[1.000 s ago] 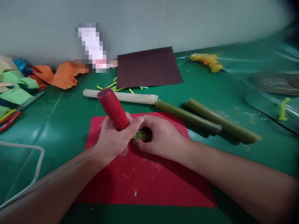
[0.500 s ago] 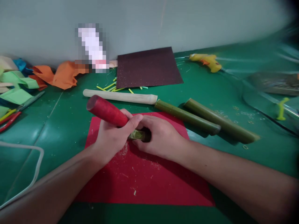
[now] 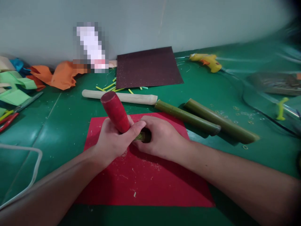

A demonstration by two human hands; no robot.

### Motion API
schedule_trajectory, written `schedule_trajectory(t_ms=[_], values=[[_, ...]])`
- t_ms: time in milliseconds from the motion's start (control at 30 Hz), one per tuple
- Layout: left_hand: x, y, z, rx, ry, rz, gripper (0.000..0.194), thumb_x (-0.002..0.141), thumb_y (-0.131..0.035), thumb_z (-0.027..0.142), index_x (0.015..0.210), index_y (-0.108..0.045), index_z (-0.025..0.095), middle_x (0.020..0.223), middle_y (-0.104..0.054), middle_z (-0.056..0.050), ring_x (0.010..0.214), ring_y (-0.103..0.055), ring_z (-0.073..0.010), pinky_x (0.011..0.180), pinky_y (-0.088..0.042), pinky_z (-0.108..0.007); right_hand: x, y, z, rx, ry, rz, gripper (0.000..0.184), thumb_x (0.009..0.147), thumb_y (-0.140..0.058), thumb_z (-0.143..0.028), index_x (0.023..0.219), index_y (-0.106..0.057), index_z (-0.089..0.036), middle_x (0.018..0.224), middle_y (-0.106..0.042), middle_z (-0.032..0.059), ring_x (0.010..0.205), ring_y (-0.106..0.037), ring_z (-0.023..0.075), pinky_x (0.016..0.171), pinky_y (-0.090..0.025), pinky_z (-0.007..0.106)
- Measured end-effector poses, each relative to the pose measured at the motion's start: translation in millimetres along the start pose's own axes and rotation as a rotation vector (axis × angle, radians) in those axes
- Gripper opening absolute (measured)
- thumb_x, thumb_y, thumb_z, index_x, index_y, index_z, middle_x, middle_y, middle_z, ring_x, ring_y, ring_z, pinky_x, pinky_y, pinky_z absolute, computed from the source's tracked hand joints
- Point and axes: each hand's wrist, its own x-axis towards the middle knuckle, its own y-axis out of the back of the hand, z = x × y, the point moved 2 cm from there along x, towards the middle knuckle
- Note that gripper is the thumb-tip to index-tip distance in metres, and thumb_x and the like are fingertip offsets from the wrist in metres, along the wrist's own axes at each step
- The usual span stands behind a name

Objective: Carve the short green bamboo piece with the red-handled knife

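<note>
Gripping a red handle (image 3: 114, 110), left hand (image 3: 114, 138) sat frame centre, tool tip hidden; right hand (image 3: 163, 135) clasped a bamboo piece (image 3: 141, 136) over the red sheet (image 3: 164, 188). Shavings (image 3: 124, 153) on the sheet suggested some carving done; how much was left, couldn't tell.

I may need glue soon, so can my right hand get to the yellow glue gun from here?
Probably, once it lets go: the right hand grips a bamboo piece, and a green bamboo tube lies on the way to the yellow glue gun, though the tube looks low enough to reach over.
</note>
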Motion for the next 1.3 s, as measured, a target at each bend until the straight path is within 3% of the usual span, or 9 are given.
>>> schedule_trajectory(t_ms=[167,333,533,733,867,1000,1167,1300], values=[[2,0.5,1,-0.001,0.045,0.007,0.031,0.077,-0.075,0.038,0.059,-0.06,0.019,0.055,-0.058,0.003,0.054,-0.056,-0.0115,0.052,-0.051,-0.023,1,1,2,-0.011,-0.016,-0.011,0.017,0.067,-0.07,-0.024,0.079,-0.06,-0.019,0.079,-0.067,0.002,0.069,-0.058,0.0154,0.061,-0.04,0.027],[6,0.9,2,-0.043,0.044,0.09,0.024,0.079,-0.074,0.033,0.063,-0.061,0.02,0.058,-0.057,0.004,0.055,-0.054,-0.01,0.055,-0.05,-0.022,1,0,1,-0.031,-0.024,-0.037,0.017,0.068,-0.068,-0.025,0.083,-0.062,-0.019,0.084,-0.068,0.0028,0.073,-0.059,0.0165,0.064,-0.042,0.028],[6,2.2,0,-0.144,0.041,0.085,0.035,0.083,-0.071,0.04,0.058,-0.057,0.019,0.056,-0.05,0.003,0.05,-0.045,-0.0079,0.05,-0.043,-0.021,0,0,1,-0.043,-0.015,-0.044,0.019,0.068,-0.07,-0.026,0.083,-0.063,-0.018,0.084,-0.069,0.0028,0.073,-0.059,0.0162,0.064,-0.042,0.028],[-3,9.9,2,-0.31,-0.016,0.001,0.053,0.087,-0.056,0.065,0.062,-0.063,0.018,0.055,-0.052,0.0,0.048,-0.042,-0.0091,0.042,-0.033,-0.023,1,7,2,-0.155,0.216,-0.061,0.015,0.073,-0.07,-0.023,0.086,-0.068,-0.015,0.084,-0.067,0.0057,0.078,-0.057,0.0182,0.07,-0.041,0.031],[-3,15.0,10,-0.332,0.026,0.067,0.038,0.091,-0.056,0.052,0.074,-0.066,0.02,0.054,-0.053,0.001,0.045,-0.041,-0.0088,0.04,-0.032,-0.023,3,8,2,-0.242,0.297,-0.043,0.016,0.077,-0.068,-0.024,0.091,-0.069,-0.014,0.089,-0.068,0.0082,0.083,-0.056,0.0207,0.075,-0.042,0.034],[-3,18.2,15,-0.333,0.095,0.14,0.023,0.09,-0.061,0.045,0.082,-0.06,0.022,0.055,-0.054,0.003,0.045,-0.049,-0.0104,0.038,-0.032,-0.023,4,9,3,-0.271,0.313,-0.017,0.019,0.078,-0.066,-0.023,0.095,-0.069,-0.016,0.095,-0.069,0.0088,0.089,-0.056,0.0232,0.08,-0.043,0.036],[-13,21.8,12,-0.316,0.087,0.119,0.025,0.091,-0.058,0.048,0.089,-0.056,0.023,0.058,-0.058,0.004,0.043,-0.047,-0.0098,0.043,-0.039,-0.025,3,11,3,-0.263,0.317,-0.006,0.022,0.074,-0.064,-0.019,0.095,-0.068,-0.017,0.097,-0.069,0.0086,0.095,-0.058,0.0249,0.082,-0.043,0.038],[-20,29.8,3,-0.267,0.036,0.078,0.018,0.089,-0.063,0.041,0.088,-0.058,0.024,0.066,-0.063,0.003,0.045,-0.048,-0.009,0.047,-0.045,-0.025,2,11,2,-0.259,0.329,-0.024,0.022,0.077,-0.066,-0.024,0.098,-0.068,-0.017,0.1,-0.069,0.0093,0.097,-0.059,0.0257,0.085,-0.044,0.04]])
